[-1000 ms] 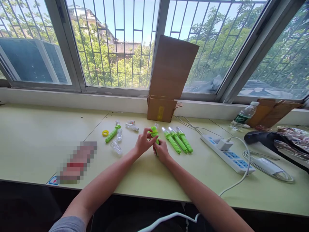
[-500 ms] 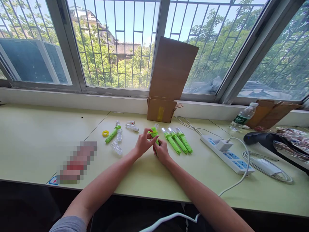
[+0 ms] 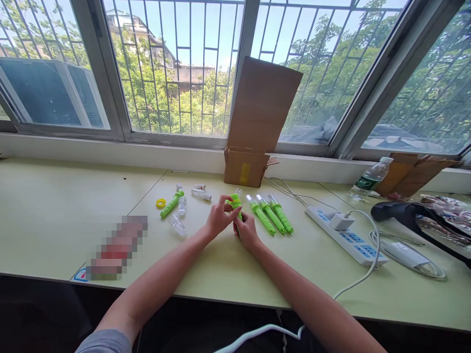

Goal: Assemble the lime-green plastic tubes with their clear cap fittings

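Hardly anything has moved since the earlier frame: my left grip [image 3: 218, 215] and right grip [image 3: 247, 227] stay on the same green stick [image 3: 234, 199], and only the view has drifted very slightly. That stick is near the middle of the desk [image 3: 206, 274], on the near side of the cardboard box [image 3: 243, 167], its wide collar at the far end. A clear piece [image 3: 239, 190] shows just beyond the collar; whether it is joined, I cannot tell. My left grip pinches the collar between thumb and fingers; my right grip is closed round the lower handle, its fingers partly hidden. To work well here, I would keep the right steady as anchor, turn or press with the left alone, hold the collar square to the handle and squeeze lightly. Just right lie three green sticks with clear tops [image 3: 273, 214]; left are another green stick [image 3: 170, 207], clear tubes [image 3: 201, 194] and a yellow ring [image 3: 161, 203].
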A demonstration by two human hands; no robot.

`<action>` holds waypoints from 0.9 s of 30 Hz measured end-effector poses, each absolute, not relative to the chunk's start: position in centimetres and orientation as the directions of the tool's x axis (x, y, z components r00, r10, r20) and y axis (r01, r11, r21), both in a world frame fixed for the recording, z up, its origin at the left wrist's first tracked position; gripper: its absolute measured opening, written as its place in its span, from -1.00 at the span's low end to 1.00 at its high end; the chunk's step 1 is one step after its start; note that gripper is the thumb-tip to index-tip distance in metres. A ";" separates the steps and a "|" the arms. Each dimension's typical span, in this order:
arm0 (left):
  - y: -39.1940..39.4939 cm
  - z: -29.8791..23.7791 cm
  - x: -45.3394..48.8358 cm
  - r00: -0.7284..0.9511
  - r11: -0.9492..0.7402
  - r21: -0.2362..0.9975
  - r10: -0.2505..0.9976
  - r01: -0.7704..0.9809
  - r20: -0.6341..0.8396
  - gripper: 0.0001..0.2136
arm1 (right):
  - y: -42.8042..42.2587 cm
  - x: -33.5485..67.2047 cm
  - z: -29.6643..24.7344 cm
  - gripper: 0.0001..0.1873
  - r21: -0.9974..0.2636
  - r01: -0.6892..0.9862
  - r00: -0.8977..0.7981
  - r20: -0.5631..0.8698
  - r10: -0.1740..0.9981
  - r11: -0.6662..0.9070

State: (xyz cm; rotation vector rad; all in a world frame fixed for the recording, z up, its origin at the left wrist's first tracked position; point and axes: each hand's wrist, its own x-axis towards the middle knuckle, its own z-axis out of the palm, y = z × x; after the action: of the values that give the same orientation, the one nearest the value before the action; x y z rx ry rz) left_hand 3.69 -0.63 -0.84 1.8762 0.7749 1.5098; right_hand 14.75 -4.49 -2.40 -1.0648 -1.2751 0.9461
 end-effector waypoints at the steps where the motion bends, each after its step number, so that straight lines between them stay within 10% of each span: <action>1: -0.6 -0.8 3.7 0.182 -0.644 0.762 0.759 0.073 0.625 -0.64 | -4.5 14.7 -2.4 -0.59 -0.965 0.028 0.081 0.261 0.962 0.259; 27: -0.4 -1.0 3.4 0.196 -0.642 0.755 0.764 0.134 0.615 -0.64 | -4.6 14.5 -2.0 -0.55 -0.944 0.102 0.141 0.325 0.935 0.313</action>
State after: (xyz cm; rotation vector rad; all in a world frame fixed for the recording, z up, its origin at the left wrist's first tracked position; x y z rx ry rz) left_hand 3.40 -0.37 -0.97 1.9217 0.8359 1.4757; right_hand 14.47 -4.61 -1.96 -1.0906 -1.2864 0.8178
